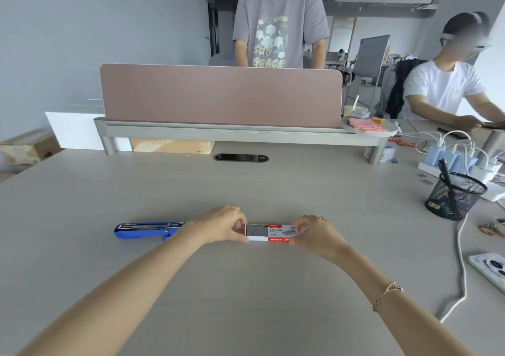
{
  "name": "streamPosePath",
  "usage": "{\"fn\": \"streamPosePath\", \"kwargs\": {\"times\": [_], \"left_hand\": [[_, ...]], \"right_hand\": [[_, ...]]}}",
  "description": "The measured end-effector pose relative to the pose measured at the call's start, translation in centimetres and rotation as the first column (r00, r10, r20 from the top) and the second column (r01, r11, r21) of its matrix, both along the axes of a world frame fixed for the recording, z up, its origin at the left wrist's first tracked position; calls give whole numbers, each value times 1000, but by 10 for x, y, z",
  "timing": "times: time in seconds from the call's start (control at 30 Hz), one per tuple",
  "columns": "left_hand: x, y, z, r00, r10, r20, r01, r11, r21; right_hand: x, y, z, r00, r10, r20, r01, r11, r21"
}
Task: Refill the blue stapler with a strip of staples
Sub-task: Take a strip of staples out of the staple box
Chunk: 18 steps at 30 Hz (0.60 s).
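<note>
The blue stapler (142, 230) lies on the desk at the left, its top swung open so the metal channel shows. To its right a red and white staple box (276, 233) is held just above the desk between both hands. Its inner tray is slid out to the left, and grey staple strips (256, 230) show inside. My left hand (221, 225) pinches the tray end and hides the stapler's right end. My right hand (314, 232) grips the sleeve end.
A black mesh pen cup (455, 195) stands at the right, with a power strip and chargers (461, 164) behind it. A white cable (461, 268) and a phone (489, 269) lie at the right edge. A pink divider (221, 96) on a grey shelf closes the back. Two people are beyond.
</note>
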State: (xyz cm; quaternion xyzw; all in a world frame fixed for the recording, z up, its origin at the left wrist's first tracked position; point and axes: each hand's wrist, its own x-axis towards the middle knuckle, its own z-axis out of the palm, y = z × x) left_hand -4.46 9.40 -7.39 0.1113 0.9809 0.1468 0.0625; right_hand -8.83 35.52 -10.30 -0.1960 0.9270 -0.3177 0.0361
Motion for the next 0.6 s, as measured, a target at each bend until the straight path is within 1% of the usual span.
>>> {"fn": "streamPosePath", "kwargs": {"times": [0.3,0.47,0.6], "left_hand": [[4,3,-1,999,23,-34,-22,1000,15],[1,5,-1,999,36,-32,-35,999,36],[-1,8,-1,999,30,-21,-29,999,23]], "right_hand": [[2,3,-1,1000,27,14,-26,998,-60],[0,2,-1,999,45,12,-45,998,-37],[0,1,-1,1000,28,-1,-28,999,-30]]}}
